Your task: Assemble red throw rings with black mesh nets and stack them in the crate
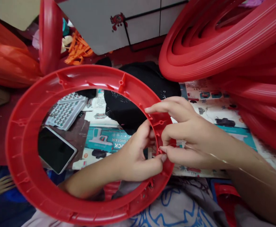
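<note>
A large red plastic ring (pixel 22 148) lies tilted across my lap, ribbed side up. My left hand (pixel 135 157) reaches up through the ring's hole, with its fingers closed on the ring's right inner edge. My right hand (pixel 185 132) comes from the right; its thumb and fingers pinch at the same spot on the ring, index finger stretched out over the rim. A thin clear thread (pixel 213 155) runs from that pinch back along my right forearm. What sits between the fingertips is too small to make out.
A tall stack of red rings (pixel 222 47) fills the upper right. Another red ring (pixel 49 34) stands on edge at the upper left beside an orange bag (pixel 8 60). Through the hole show a dark phone (pixel 55 149), a grey keypad (pixel 67 110), printed toy packaging (pixel 104 138) and black cloth (pixel 152 78).
</note>
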{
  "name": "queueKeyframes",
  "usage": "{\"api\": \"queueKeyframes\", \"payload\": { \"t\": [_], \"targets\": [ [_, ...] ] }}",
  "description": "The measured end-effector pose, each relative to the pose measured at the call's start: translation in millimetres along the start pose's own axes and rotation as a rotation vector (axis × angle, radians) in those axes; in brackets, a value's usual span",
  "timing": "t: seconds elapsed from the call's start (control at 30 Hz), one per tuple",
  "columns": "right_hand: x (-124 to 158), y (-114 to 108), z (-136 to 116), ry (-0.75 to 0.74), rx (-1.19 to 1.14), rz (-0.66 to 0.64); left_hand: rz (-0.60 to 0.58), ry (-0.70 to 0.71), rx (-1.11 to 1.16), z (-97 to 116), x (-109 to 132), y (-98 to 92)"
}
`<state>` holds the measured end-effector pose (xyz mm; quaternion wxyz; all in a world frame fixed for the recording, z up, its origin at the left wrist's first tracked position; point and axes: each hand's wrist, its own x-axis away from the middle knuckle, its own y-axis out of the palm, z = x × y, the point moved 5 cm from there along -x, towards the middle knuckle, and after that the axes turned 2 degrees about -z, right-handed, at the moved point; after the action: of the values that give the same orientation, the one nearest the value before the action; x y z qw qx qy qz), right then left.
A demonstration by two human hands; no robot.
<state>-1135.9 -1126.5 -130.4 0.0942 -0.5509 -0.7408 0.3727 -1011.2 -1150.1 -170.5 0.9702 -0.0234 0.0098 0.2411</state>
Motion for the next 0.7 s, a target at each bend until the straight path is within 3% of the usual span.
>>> {"api": "queueKeyframes", "payload": {
  "t": [0.17, 0.3, 0.47, 0.6, 0.7],
  "targets": [
    [0, 1, 3, 0.016, -0.007, -0.014, 0.010, -0.047, 0.015, -4, 0, -0.3],
    [-1, -5, 3, -0.071, 0.044, -0.036, -0.025, -0.117, 0.144, -4, 3, 2.6],
    [4, -10, -8, -0.173, 0.206, 0.009, -0.040, -0.168, 0.136, -2, 1, 5.9],
    [-1, -8, -9, -0.109, 0.161, -0.031, 0.001, -0.096, 0.104, -5, 0, -0.6],
    [-16, -1, -6, -0.051, 0.078, -0.077, 0.081, -0.127, 0.080, -10, 10, -10.9]
  ]
}}
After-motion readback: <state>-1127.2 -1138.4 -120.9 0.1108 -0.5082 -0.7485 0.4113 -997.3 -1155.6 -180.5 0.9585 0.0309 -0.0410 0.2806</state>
